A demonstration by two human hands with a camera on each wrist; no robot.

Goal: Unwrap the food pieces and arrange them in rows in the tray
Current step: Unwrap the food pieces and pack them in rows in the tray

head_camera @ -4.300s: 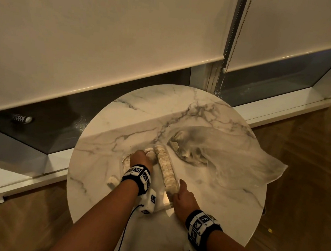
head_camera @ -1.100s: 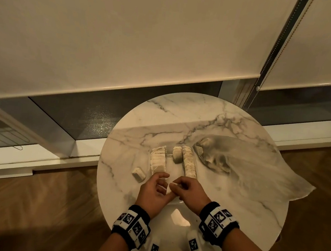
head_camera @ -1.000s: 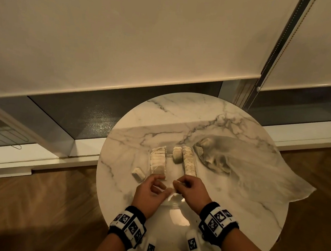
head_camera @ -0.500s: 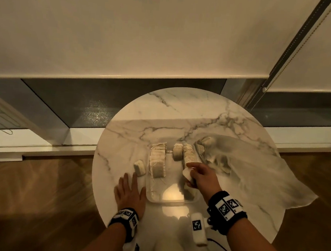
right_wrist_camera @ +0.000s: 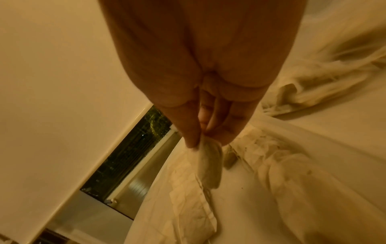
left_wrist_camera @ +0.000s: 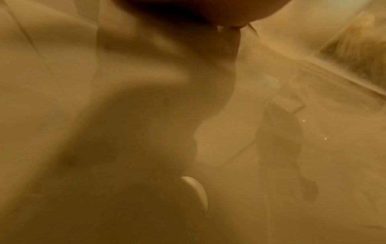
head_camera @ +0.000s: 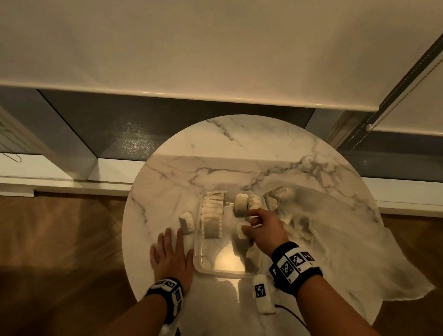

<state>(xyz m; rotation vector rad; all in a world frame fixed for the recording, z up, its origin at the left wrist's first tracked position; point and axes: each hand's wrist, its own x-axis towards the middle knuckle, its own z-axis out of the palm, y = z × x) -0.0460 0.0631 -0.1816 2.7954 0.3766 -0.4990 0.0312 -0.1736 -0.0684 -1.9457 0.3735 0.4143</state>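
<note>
Right hand (head_camera: 264, 231) pinches a pale, flattish round piece (head_camera: 242, 229) between thumb and fingertips, over the clear plastic tray (head_camera: 199, 265). Left hand (head_camera: 172, 256) lies flat, fingers straight, on the table (head_camera: 243, 148) just left of the tray. Two rows of pale pieces stand inside; one blocky piece (head_camera: 187, 222) sits outside, left. Round marble-veined top; crumpled thin plastic bag (head_camera: 341, 243) at right.

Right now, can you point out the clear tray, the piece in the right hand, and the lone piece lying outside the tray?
clear tray (head_camera: 222, 272), head view, on its near rim.
held piece (head_camera: 242, 228), head view, on its pale top face.
lone piece (head_camera: 187, 222), head view, on its middle, left of the tray.
</note>
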